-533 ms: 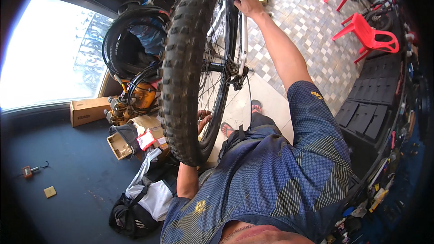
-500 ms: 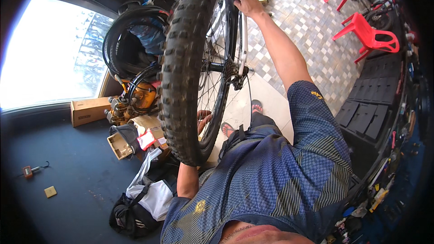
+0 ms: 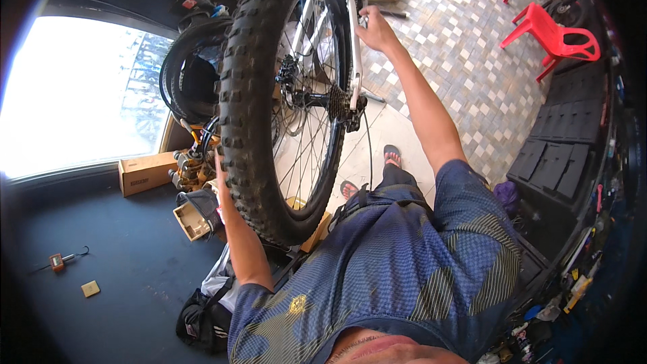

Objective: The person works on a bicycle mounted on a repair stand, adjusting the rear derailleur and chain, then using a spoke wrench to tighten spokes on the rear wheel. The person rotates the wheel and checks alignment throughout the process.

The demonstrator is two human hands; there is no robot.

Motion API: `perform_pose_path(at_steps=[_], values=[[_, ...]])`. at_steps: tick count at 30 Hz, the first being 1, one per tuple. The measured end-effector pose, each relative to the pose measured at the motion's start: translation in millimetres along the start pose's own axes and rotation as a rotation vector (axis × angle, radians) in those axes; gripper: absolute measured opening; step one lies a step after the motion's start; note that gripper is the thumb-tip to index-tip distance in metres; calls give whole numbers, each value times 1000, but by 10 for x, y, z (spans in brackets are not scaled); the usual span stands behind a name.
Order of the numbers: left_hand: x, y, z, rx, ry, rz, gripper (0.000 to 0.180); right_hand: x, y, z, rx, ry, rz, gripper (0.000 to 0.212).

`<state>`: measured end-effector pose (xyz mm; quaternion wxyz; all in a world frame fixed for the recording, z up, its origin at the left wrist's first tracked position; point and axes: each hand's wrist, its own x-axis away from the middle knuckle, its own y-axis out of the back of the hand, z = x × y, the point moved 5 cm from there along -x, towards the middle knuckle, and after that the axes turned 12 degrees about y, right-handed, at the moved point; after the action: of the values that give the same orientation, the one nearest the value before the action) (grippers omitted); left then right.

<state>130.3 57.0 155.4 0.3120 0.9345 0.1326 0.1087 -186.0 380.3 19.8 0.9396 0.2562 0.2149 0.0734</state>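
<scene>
Up at the top middle, right hand [image 3: 377, 30] was closed around the white frame tube [image 3: 352, 40] of an upturned bike, arm stretched out from the lower right. Left hand [image 3: 220, 174] sat at the far side of the knobby tyre [image 3: 246, 108], mostly hidden by the tread; fingers lay against the tyre edge, but whether the grip was closed on anything could not be told. Wheel stood upright in the middle, spokes, cassette [image 3: 340, 102] and brake disc [image 3: 288, 74] visible at the hub. Cable [image 3: 368, 145] hung down from the derailleur area. Behind the wheel, a second black tyre [image 3: 182, 77] leaned near the bright window [image 3: 74, 87]. Cardboard box [image 3: 145, 172] lay on the dark floor [image 3: 128, 263] to the left, small open box [image 3: 192, 219] just beside the left forearm. Black bag [image 3: 202, 320] on the floor by the elbow. Small orange tool [image 3: 59, 261] and tan block [image 3: 90, 288] lay well apart at the floor's left. Red chairs [image 3: 552, 30] stood on the checkered tiles [image 3: 465, 47] at upper right. Sandalled feet [image 3: 392, 155] under the wheel.
</scene>
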Motion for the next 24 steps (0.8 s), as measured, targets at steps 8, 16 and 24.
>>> perform_pose_path(at_steps=[8,16,24], values=[[-422,-93,-1032,861,176,311,58,601,223,1045,-612,115,-134,39],[-763,-301,-1474,1060,245,466,61,429,138,1770,-958,262,-385,39],[-882,-225,-1680,1110,266,511,64,403,-8,2156,-742,301,-347,40]])
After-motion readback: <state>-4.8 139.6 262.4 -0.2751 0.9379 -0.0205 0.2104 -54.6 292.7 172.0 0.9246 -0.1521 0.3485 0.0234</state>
